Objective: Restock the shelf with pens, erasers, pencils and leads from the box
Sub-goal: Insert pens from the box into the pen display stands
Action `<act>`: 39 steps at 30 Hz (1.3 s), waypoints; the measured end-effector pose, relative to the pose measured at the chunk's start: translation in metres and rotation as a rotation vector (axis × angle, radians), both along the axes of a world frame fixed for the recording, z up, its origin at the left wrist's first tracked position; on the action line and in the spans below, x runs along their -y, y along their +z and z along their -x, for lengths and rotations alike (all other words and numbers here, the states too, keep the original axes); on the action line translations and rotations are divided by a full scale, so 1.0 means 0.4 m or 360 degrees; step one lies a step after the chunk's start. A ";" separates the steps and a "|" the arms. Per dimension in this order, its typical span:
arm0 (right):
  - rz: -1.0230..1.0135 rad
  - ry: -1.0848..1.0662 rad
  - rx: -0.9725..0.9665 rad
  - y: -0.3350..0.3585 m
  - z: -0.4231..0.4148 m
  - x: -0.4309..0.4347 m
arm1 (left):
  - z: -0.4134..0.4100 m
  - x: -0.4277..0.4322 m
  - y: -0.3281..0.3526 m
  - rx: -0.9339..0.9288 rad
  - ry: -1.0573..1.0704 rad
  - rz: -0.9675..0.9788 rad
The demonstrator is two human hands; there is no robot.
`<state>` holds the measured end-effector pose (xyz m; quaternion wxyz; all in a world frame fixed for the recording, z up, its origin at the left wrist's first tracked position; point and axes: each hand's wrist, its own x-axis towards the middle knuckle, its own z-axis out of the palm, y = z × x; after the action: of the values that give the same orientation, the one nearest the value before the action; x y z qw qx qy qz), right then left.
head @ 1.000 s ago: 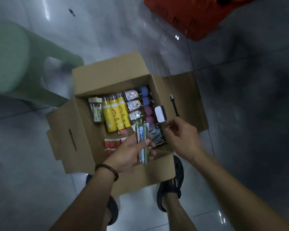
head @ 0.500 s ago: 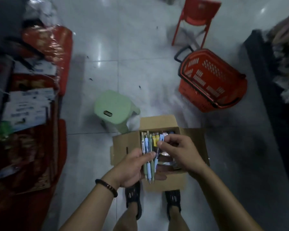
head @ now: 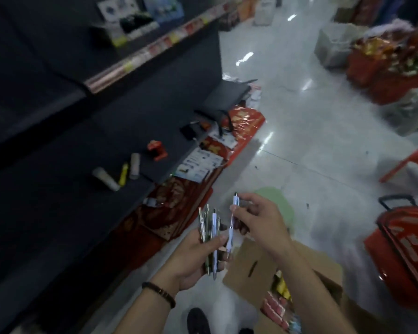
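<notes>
My left hand point(head: 193, 256) grips a bunch of pens point(head: 209, 233), their clip ends pointing up. My right hand point(head: 258, 220) pinches a single light-blue pen point(head: 232, 221) just right of the bunch, held upright. The open cardboard box point(head: 251, 268) sits on the floor at lower right, with red packs and yellow items showing inside. The dark shelf point(head: 65, 194) spreads across the left; on it lie a yellow pen-like item point(head: 123, 174), two pale tubes and a small red object point(head: 156, 149).
Red packaged goods and white cards point(head: 198, 162) pile on the floor along the shelf base. A red shopping basket point(head: 405, 251) stands at right, a green stool point(head: 278, 201) shows behind my right hand, and a red chair leg point(head: 405, 162) is at far right.
My view has swung from the box on the floor up to the shelf on the left. My right hand has drawn one light-blue pen away from the bunch in my left hand.
</notes>
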<state>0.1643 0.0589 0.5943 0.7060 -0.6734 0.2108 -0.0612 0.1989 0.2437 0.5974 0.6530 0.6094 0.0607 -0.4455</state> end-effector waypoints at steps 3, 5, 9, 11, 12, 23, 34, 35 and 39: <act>0.0032 0.0292 0.0075 0.074 -0.069 -0.146 | -0.011 -0.143 0.067 0.0138 0.0144 0.0049; 0.0045 0.0448 0.0111 0.114 -0.108 -0.250 | -0.018 -0.244 0.102 0.0243 0.0263 0.0072; 0.0183 0.0643 0.0226 0.185 -0.196 -0.465 | -0.036 -0.455 0.167 0.0395 0.0504 0.0127; 0.0274 0.0733 0.0309 0.223 -0.240 -0.582 | -0.046 -0.564 0.199 0.0434 0.0639 0.0153; 0.0329 0.0785 0.0359 0.242 -0.264 -0.642 | -0.053 -0.620 0.211 0.0443 0.0708 0.0164; 0.0389 0.1130 0.0595 0.416 -0.441 -1.353 | -0.130 -1.299 0.319 0.0601 0.1052 0.0347; 0.0247 0.1218 0.0962 0.618 -0.698 -1.824 | -0.306 -1.759 0.407 0.0858 0.1505 0.0309; 0.0238 0.1197 0.1007 0.628 -0.735 -1.855 | -0.331 -1.786 0.409 0.0886 0.1553 0.0294; 0.0259 0.1136 0.1081 0.661 -0.886 -1.959 | -0.435 -1.868 0.435 0.0949 0.1749 0.0285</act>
<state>0.5189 0.8427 0.8585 0.6568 -0.6985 -0.2800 -0.0479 0.3731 0.9909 0.7715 0.8238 0.5303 0.1427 0.1409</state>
